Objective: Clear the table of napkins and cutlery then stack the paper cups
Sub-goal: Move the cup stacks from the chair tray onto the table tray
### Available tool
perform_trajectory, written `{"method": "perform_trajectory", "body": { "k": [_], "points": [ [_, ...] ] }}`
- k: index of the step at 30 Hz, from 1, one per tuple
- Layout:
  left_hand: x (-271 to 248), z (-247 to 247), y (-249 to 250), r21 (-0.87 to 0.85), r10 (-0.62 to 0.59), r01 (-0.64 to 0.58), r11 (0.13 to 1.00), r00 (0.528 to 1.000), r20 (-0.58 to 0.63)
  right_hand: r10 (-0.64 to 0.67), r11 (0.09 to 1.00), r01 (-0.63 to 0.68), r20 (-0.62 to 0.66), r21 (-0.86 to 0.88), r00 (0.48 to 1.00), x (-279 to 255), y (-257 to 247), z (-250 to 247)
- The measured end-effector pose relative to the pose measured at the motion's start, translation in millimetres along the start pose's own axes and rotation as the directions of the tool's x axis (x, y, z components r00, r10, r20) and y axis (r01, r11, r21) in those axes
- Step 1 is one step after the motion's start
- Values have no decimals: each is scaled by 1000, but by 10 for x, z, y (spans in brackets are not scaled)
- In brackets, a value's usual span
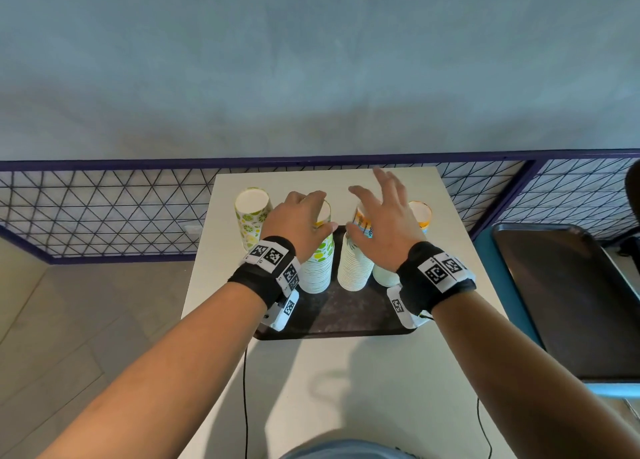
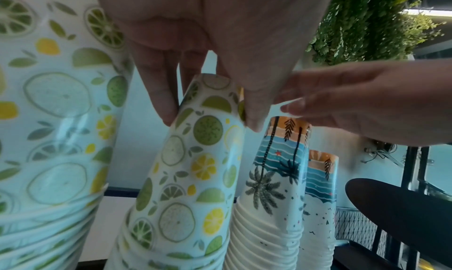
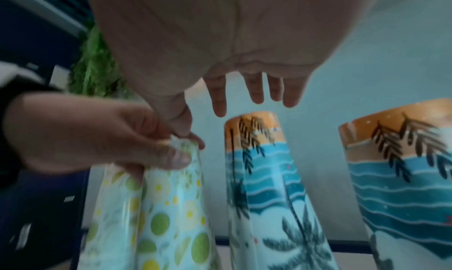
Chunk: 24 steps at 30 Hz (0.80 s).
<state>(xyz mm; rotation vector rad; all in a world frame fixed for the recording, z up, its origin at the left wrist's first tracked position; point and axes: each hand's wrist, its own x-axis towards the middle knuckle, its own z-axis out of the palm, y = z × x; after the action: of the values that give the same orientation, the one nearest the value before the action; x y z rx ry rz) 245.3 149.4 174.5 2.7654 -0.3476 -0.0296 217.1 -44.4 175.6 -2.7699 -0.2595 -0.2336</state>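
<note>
Several upside-down stacks of paper cups stand on a dark tray (image 1: 332,316) on the white table (image 1: 346,389). My left hand (image 1: 317,214) grips the top of a lime-patterned stack (image 1: 318,264), its fingers and thumb curled round the top cup (image 2: 195,177). My right hand (image 1: 360,209) hovers with spread, straight fingers over the palm-tree stack (image 1: 351,268) beside it; the right wrist view shows its fingertips (image 3: 257,94) just above that stack's top (image 3: 254,158). A second lime stack (image 1: 251,216) stands far left and a second palm-tree stack (image 1: 420,216) far right. No napkins or cutlery are visible.
A short pale cup (image 1: 384,275) sits on the tray near my right wrist. Another dark tray (image 1: 571,302) lies on a teal surface to the right. A purple mesh railing (image 1: 104,209) runs behind the table. Thin cables (image 1: 245,389) hang by the near edge.
</note>
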Motion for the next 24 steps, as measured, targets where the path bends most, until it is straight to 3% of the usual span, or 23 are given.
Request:
{"method": "perform_trajectory", "body": {
  "k": [3, 6, 10, 14, 19, 24],
  "points": [
    [8, 13, -11, -18, -12, 12, 1000, 999, 33, 102, 988, -73, -217, 136, 971, -83, 114, -198],
    [-6, -11, 35, -31, 33, -33, 999, 999, -2, 254, 953, -193, -266, 234, 930, -139, 322, -336],
    [10, 46, 164, 0, 284, -284, 959, 959, -14, 315, 932, -300, -45, 205, 948, -136, 632, -272],
    [67, 171, 289, 30, 329, -331, 943, 943, 57, 303, 943, -318, 141, 96, 942, -162, 756, -157],
    [108, 246, 319, 64, 303, -301, 951, 953, -21, 305, 935, -322, 127, 147, 944, -193, 787, 26],
    [114, 270, 351, 54, 269, -264, 963, 958, -99, 301, 948, -308, 93, 78, 949, -225, 767, 75]
  ]
}}
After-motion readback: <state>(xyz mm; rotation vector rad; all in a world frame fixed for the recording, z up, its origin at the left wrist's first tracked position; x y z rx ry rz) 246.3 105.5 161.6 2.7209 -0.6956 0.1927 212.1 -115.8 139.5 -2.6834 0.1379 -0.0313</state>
